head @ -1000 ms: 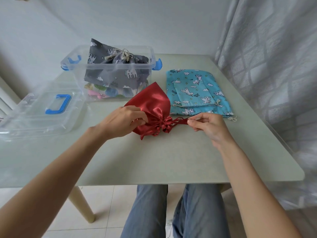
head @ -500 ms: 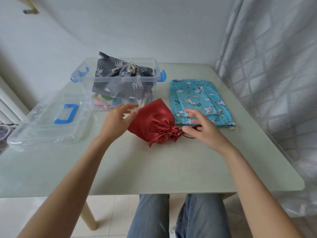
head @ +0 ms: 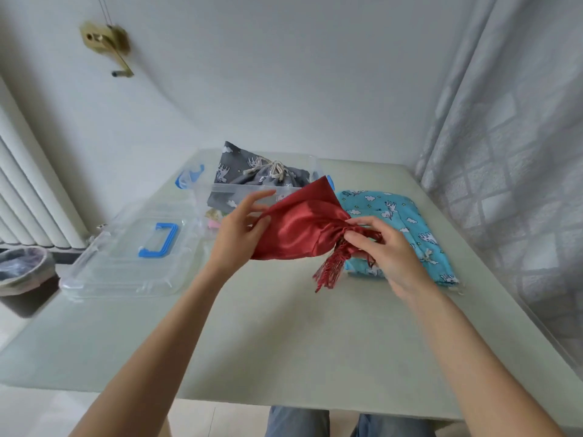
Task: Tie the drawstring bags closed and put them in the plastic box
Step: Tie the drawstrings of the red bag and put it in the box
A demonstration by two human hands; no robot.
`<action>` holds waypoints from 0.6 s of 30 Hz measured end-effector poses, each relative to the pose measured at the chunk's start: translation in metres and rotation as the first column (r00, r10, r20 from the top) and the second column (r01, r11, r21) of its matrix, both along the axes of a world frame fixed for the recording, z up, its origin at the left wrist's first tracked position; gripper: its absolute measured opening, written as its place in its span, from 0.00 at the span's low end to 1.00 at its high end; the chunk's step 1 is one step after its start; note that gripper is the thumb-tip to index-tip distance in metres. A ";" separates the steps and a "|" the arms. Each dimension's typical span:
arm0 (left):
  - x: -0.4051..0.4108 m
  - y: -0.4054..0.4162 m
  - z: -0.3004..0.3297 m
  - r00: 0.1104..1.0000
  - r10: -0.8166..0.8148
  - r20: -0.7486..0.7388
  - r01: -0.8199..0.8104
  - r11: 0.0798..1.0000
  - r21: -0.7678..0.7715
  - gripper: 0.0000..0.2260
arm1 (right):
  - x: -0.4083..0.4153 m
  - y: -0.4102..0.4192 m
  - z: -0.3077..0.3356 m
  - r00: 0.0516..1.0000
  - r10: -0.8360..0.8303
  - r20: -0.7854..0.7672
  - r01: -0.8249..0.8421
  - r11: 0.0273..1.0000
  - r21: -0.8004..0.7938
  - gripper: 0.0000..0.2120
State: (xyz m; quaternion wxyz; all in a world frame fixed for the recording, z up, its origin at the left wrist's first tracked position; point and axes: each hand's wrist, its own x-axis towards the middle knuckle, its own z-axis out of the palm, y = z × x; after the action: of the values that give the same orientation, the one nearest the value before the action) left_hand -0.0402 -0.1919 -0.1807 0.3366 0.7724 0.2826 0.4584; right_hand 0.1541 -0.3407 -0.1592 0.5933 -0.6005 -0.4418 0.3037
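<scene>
Both hands hold the red satin drawstring bag (head: 296, 228) above the desk (head: 284, 335): the left hand (head: 241, 234) pinches its bottom edge, the right hand (head: 383, 250) is closed around its tied, tasselled neck. Behind it the clear plastic box (head: 220, 190) holds a grey bag (head: 252, 175); a blue bag (head: 397, 222) lies flat alongside.

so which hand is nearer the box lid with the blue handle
Left. The left hand holds the red bag just right of the lid; the right hand grips the bag's tied neck, farther right.
</scene>
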 end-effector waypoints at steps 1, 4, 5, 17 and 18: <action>-0.002 0.004 0.009 0.999 0.007 0.043 -0.009 0.999 0.032 0.19 | 0.000 0.009 0.013 1.000 0.010 -0.023 -0.009 0.999 0.033 0.07; -0.004 0.024 0.041 0.991 0.036 0.127 -0.052 0.992 0.119 0.16 | -0.001 0.048 0.054 1.000 0.010 0.028 -0.014 0.992 0.126 0.07; -0.005 0.033 0.051 0.988 0.057 0.140 -0.076 0.988 0.132 0.15 | 0.000 0.063 0.067 0.998 0.005 0.055 -0.013 0.988 0.152 0.07; -0.030 0.133 0.082 0.907 0.400 -0.133 -0.364 0.903 0.230 0.07 | -0.003 0.217 0.090 0.867 0.061 0.495 -0.138 0.983 0.121 0.09; -0.032 0.136 0.077 0.867 0.463 -0.187 -0.416 0.877 0.241 0.06 | 0.000 0.221 0.084 0.792 0.115 0.600 -0.173 0.984 0.039 0.10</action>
State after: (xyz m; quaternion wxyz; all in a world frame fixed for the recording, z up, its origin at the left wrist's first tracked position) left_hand -0.0718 -0.0564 -0.1034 0.1101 0.7655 0.4445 0.4520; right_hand 0.1537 -0.1197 -0.0756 0.4270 -0.6018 -0.6635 0.1238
